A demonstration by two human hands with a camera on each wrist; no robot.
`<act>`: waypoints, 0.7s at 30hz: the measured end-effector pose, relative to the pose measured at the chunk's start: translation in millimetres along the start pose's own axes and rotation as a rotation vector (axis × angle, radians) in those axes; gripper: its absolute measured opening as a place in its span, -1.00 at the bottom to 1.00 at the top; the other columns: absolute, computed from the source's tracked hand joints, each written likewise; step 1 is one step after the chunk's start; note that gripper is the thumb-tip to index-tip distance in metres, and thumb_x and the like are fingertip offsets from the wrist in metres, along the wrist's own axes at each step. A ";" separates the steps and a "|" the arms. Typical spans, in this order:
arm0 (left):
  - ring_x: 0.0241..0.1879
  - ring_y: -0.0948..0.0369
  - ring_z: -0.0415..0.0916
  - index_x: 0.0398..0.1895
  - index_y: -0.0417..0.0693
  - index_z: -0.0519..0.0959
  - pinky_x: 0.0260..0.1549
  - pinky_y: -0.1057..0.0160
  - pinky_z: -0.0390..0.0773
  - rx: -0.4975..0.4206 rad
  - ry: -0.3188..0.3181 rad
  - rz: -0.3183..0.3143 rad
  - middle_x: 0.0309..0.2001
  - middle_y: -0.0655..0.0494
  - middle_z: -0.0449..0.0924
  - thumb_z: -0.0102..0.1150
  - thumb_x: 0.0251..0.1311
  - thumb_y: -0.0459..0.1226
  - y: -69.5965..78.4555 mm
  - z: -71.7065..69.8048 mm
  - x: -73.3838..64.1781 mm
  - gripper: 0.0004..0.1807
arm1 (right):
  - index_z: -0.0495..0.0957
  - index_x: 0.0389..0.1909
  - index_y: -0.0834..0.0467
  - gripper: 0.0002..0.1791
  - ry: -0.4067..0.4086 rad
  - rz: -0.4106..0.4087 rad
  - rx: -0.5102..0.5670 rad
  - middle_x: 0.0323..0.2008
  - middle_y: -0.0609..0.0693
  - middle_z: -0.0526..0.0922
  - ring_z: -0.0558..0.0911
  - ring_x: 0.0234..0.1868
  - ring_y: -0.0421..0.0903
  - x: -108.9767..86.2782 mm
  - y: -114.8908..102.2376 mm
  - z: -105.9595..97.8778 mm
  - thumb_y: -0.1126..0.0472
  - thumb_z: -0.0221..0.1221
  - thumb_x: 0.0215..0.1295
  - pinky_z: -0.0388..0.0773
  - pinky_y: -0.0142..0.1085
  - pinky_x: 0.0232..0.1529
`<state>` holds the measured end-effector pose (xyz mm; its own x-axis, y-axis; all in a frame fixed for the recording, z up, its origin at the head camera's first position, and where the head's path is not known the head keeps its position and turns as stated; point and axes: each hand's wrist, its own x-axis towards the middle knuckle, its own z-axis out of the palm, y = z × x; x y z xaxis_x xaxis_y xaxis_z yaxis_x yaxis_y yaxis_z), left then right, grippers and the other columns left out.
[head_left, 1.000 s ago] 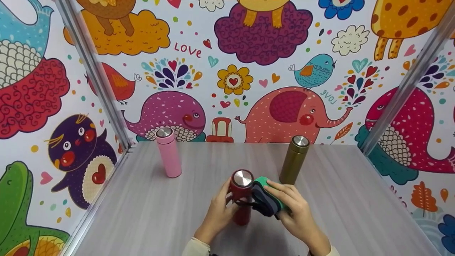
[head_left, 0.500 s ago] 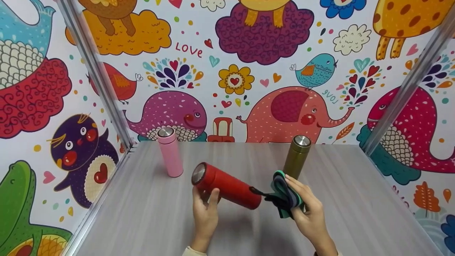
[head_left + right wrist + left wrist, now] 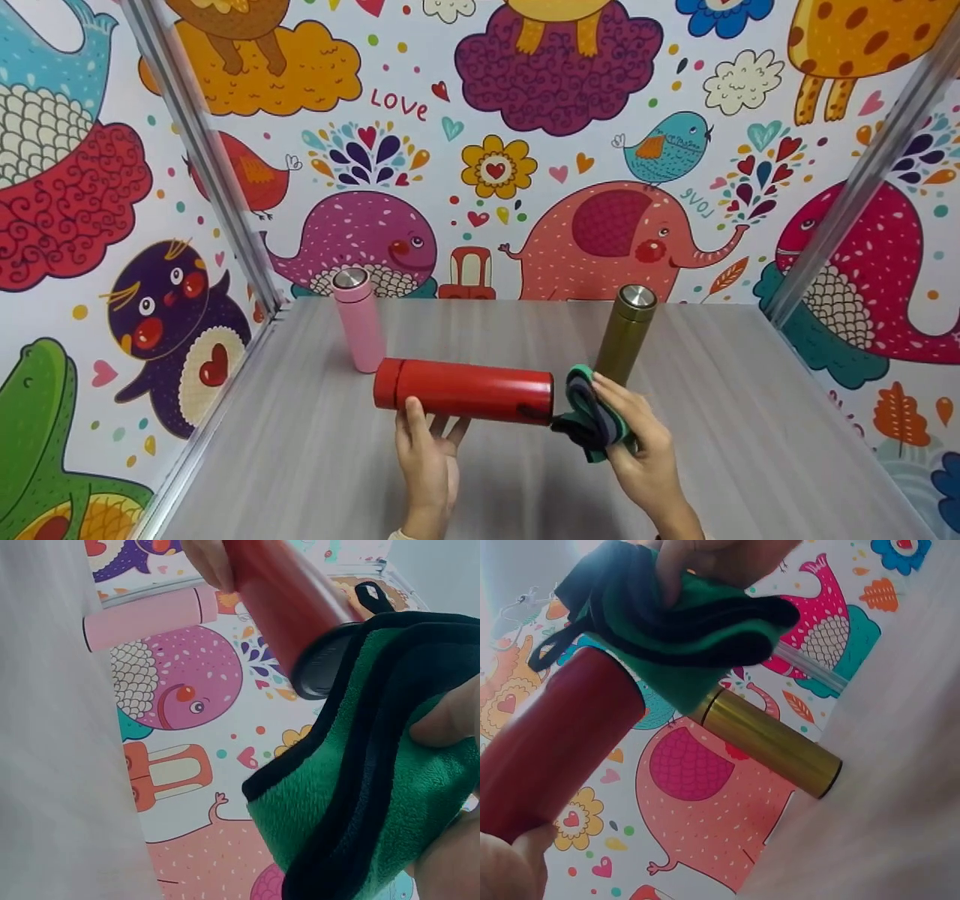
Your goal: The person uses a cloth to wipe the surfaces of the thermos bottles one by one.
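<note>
My left hand (image 3: pixel 429 465) grips a red thermos bottle (image 3: pixel 472 390) near its capped end, holding it sideways above the table with the base toward the right. In the right wrist view the dark base of the red bottle shows beside the cloth. My right hand (image 3: pixel 646 450) pinches a folded green cloth with dark edging (image 3: pixel 596 416), just off the bottle's base end. A dark hanging loop on the cloth (image 3: pixel 682 622) shows in the left wrist view. Behind the right hand an olive-gold thermos bottle (image 3: pixel 627 334) stands upright.
A pink thermos bottle (image 3: pixel 358 322) stands upright at the back left of the grey wood-look table (image 3: pixel 300 450). Walls printed with cartoon animals (image 3: pixel 600 240) close off the back and sides, with metal posts (image 3: pixel 199 142) at the corners.
The left hand has lifted the red bottle from upright and tipped it onto its side, cap to the left. The right hand has drawn the cloth a little rightward, away from the bottle's cap end.
</note>
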<state>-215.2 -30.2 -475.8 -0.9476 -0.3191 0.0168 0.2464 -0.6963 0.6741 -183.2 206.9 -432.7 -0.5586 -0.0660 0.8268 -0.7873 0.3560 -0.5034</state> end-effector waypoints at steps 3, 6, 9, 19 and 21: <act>0.09 -0.08 0.48 0.44 -0.12 0.11 0.00 -0.10 0.59 -0.013 -0.013 -0.021 0.25 -0.20 0.26 -0.08 0.54 -0.01 -0.2 1.6 -2.0 -0.41 | 0.56 0.12 0.43 -0.21 -0.048 -0.043 0.012 0.13 0.43 0.53 0.50 0.16 0.10 1.3 0.7 5.4 0.87 0.00 -0.29 0.40 -0.37 0.23; 0.08 -0.10 0.47 0.42 -0.13 0.13 0.02 -0.11 0.58 -0.028 -0.034 -0.025 0.24 -0.20 0.27 -0.09 0.55 -0.05 -0.6 2.9 -4.0 -0.45 | 0.57 0.13 0.41 -0.23 -0.089 -0.059 0.022 0.13 0.42 0.53 0.50 0.13 0.08 3.1 1.6 9.8 0.85 0.06 -0.25 0.41 -0.40 0.20; 0.07 -0.11 0.47 0.42 -0.14 0.13 0.02 -0.12 0.58 -0.038 -0.040 -0.019 0.23 -0.21 0.27 -0.11 0.56 -0.06 -0.8 3.0 -5.5 -0.47 | 0.56 0.16 0.38 -0.19 -0.109 -0.032 0.031 0.16 0.39 0.53 0.51 0.12 0.04 3.2 3.2 12.9 0.85 0.02 -0.26 0.41 -0.43 0.19; 0.08 -0.11 0.44 0.43 -0.15 0.15 0.06 -0.12 0.55 -0.093 -0.014 -0.031 0.24 -0.16 0.25 -0.12 0.55 0.00 0.8 4.0 -8.3 -0.42 | 0.45 0.30 0.32 -0.22 -0.099 0.263 0.119 0.23 0.16 0.53 0.51 0.22 -0.17 -25.5 35.8 24.1 0.79 0.15 -0.02 0.40 -0.43 0.20; 0.07 -0.09 0.45 0.42 -0.16 0.16 0.06 -0.12 0.55 -0.103 -0.011 -0.019 0.22 -0.14 0.27 -0.13 0.54 0.01 1.2 4.5 -7.7 -0.41 | 0.46 0.31 0.29 -0.24 -0.106 0.270 0.117 0.23 0.14 0.54 0.53 0.18 -0.14 -30.8 41.9 26.3 0.76 0.18 0.01 0.44 -0.42 0.16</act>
<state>-208.5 -25.7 -471.8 -0.9543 -0.2987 0.0129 0.2474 -0.7648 0.5948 -205.9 199.3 -485.9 -0.7705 -0.0824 0.6320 -0.6283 0.2647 -0.7315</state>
